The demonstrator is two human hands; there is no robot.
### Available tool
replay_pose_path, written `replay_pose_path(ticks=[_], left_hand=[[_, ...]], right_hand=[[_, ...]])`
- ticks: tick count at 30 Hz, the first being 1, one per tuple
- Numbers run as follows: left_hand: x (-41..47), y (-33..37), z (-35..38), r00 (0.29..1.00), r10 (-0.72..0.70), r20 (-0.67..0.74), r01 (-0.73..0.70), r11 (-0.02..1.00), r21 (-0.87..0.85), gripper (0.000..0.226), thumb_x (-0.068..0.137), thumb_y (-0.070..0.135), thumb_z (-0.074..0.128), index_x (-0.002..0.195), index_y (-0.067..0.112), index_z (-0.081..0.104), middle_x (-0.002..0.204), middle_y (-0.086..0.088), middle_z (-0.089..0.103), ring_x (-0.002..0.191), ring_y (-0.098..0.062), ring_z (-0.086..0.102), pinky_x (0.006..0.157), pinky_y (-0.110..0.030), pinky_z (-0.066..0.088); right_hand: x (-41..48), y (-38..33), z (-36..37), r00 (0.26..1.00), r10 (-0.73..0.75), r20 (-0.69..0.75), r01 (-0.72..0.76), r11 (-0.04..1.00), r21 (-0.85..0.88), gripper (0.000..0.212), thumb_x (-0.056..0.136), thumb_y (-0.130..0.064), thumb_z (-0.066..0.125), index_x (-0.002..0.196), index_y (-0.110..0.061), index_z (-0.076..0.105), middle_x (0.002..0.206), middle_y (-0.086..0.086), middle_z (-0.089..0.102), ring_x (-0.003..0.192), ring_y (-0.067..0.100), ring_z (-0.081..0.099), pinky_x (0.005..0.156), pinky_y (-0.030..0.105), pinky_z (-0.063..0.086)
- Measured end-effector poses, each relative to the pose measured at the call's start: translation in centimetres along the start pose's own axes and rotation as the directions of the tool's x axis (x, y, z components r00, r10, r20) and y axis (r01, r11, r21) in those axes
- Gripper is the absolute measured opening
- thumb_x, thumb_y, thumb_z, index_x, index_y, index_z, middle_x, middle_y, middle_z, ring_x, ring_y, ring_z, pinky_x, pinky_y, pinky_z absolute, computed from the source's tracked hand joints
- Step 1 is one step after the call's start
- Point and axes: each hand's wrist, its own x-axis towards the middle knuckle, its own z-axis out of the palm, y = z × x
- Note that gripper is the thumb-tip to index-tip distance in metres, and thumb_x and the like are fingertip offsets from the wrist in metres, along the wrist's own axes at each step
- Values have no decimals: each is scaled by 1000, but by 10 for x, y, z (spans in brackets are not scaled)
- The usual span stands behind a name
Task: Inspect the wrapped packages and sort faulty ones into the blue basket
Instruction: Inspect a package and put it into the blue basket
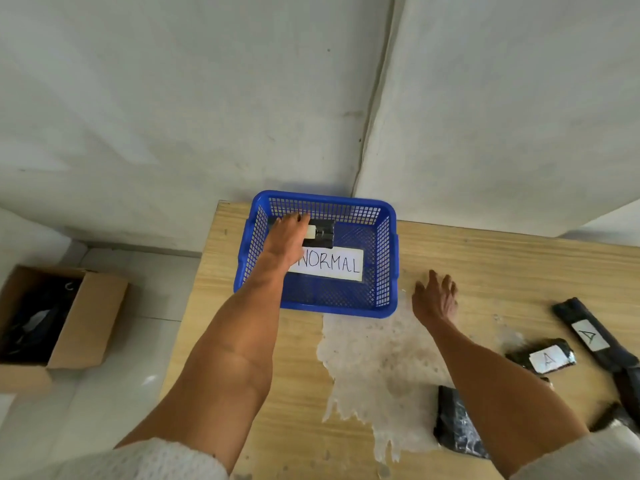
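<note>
The blue basket (386,258) stands at the table's far left and carries a white paper label reading "NORMAL", its first letters hidden by my arm. My left hand (289,237) reaches inside it, and its fingers hold a black wrapped package (321,233) with a white label against the basket's far wall. My right hand (437,299) hovers over the table right of the basket, fingers spread, holding nothing. More black wrapped packages lie to the right: a small one labelled "A" (542,356), a long one labelled "A" (594,336), and another (453,422) partly under my right forearm.
The wooden table (485,261) has a worn pale patch (374,362) in its middle. An open cardboard box (86,320) with dark items inside sits on the floor to the left. White walls meet in a corner behind the table.
</note>
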Motion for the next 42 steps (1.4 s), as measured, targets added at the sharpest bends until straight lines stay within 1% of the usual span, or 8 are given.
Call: replay_pose_path(ticks=[3,6,12,21,24,28,33,42], left_hand=[[14,-11,18,1000,-3,12,2,1000,16,65,77,0,76,135,7,47,130,-13,57,121,-30,55,105,-43,46],[23,-21,32,1000,-15,19,14,999,41,65,76,2,78,134,7,49,131,-10,56,123,-28,54,107,-43,44],[34,-28,42,1000,-18,9,17,1000,25,69,77,5,78,139,7,46,136,-11,54,129,-28,50,108,-46,44],[36,-26,54,999,-41,-12,41,998,-39,82,84,-10,66,154,3,26,160,-18,24,151,-31,19,119,-48,30],[31,-21,55,996,-65,-64,62,997,-48,80,83,-12,65,154,3,30,153,-19,28,144,-32,28,116,-42,36],[29,-20,54,994,-56,-95,51,997,-54,78,83,-11,67,152,4,34,147,-19,35,137,-33,38,112,-42,41],[27,-25,55,993,-31,-117,22,997,-79,77,83,-19,58,152,5,35,150,-17,35,138,-32,39,113,-37,40],[28,-27,57,992,-42,-116,32,996,-87,79,83,-20,58,153,9,35,154,-17,32,142,-32,34,114,-41,40]], right_hand=[[-2,12,28,1000,-8,26,10,997,-74,60,105,-41,39,159,-20,22,169,16,5,155,34,5,121,54,15],[-6,14,44,1000,13,8,-12,996,-84,64,106,-44,31,162,-23,7,169,12,-12,156,28,-11,124,52,-1],[-5,21,58,1000,2,-6,-2,995,-100,70,99,-55,10,161,-28,-7,167,6,-23,153,20,-25,120,46,-17],[-5,21,58,1000,4,8,-3,994,-113,72,96,-56,6,160,-27,-9,167,9,-22,153,23,-23,119,47,-17],[-5,20,56,1000,-1,20,3,993,-115,69,100,-55,8,160,-27,-11,166,10,-23,153,24,-24,118,46,-18],[-5,20,56,1000,-7,28,10,993,-117,65,105,-51,14,159,-27,-14,166,10,-25,152,25,-26,118,48,-18],[-6,21,54,999,-6,31,10,993,-118,65,105,-50,15,159,-27,-13,166,10,-25,152,25,-26,119,48,-17],[-5,22,57,1000,-5,11,6,992,-125,66,104,-52,13,160,-26,-11,167,10,-22,153,25,-23,121,50,-13]])
